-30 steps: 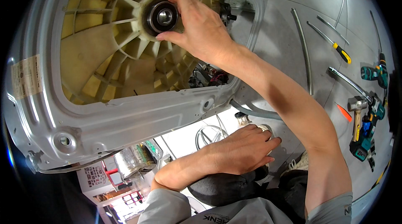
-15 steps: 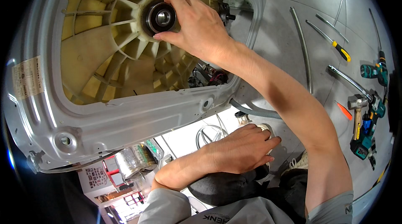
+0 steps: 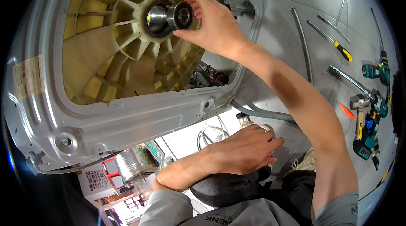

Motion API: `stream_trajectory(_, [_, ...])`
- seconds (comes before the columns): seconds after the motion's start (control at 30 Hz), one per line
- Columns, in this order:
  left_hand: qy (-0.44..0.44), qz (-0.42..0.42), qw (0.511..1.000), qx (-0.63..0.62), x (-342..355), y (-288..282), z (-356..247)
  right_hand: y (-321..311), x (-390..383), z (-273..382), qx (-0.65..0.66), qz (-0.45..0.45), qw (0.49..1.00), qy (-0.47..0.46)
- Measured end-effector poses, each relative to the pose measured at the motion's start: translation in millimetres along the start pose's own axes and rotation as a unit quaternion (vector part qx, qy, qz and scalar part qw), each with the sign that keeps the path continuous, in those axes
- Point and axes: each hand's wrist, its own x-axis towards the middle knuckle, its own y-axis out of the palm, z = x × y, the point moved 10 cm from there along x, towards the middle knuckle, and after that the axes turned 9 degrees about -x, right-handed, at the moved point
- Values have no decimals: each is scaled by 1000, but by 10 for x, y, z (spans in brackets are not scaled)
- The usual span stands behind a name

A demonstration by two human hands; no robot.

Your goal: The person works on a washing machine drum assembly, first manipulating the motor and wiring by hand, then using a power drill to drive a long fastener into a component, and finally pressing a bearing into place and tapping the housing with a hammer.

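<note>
In the head view, my right hand pinches a round metal bearing with a dark outer ring and an open centre. The bearing is just outside and to the right of the hub bore, overlapping its edge in view, so contact is unclear. A shiny metal inner wall shows in the bore. Around it spreads the cream-yellow ribbed plastic tub, framed by a grey metal cabinet. Low over my knee, my left hand hangs with loosely bent, parted fingers. Nothing visible is in it.
On the grey floor to the right lie a metal tube, a yellow-black screwdriver, a hammer, an orange pointed tool and cordless drills. A grey hose runs beneath my right forearm. A clear cylindrical container stands lower left.
The bearing has come away from the bore, moving right with my right hand, and the shiny inner wall now shows. My left hand has stayed in place.
</note>
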Motion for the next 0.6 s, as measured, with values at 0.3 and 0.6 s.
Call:
stream_trajectory(0.3, [14, -12, 1000, 0, -20, -31, -36, -25, 41, -42, 71, 13, 997, 42])
stream_trajectory(0.6, [-3, -1, 1000, 3, -15, -6, -6, -35, 10, 414, 52, -48, 995, -64])
